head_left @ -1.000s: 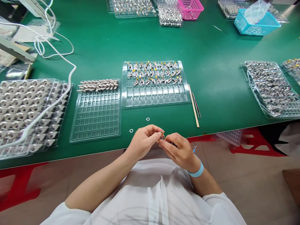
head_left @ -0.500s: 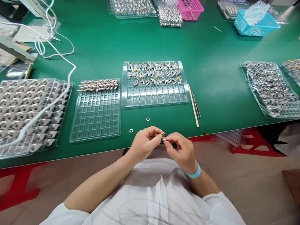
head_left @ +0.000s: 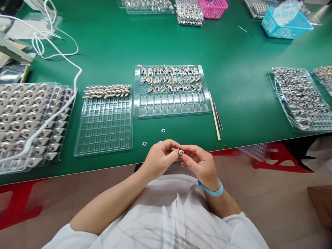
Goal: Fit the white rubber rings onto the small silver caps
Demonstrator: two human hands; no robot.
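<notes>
Just off the table's front edge, my left hand (head_left: 163, 156) is closed in a pinch on a small silvery metal part (head_left: 181, 152). The fingertips of my right hand (head_left: 201, 162) are closed on the same part from the other side; the fingers cover most of it. White rings (head_left: 163, 130) lie on the green table beyond my left hand, one partly hidden by its knuckles. Farther back is a clear tray (head_left: 172, 110) with rows of small metal parts bearing yellow tabs; its front rows hold none.
Left of that tray sits another clear tray (head_left: 103, 138) with slender metal pieces along its back. Larger metal parts fill stacked trays (head_left: 28, 124) at far left, crossed by a white cable (head_left: 62, 110). A wooden stick (head_left: 214, 117) and tweezers (head_left: 218, 117) lie right. A blue basket (head_left: 285, 29) stands back right.
The metal part has turned between my fingers and now shows a flat silvery face. My right hand has rolled slightly. The whole view has shifted a little.
</notes>
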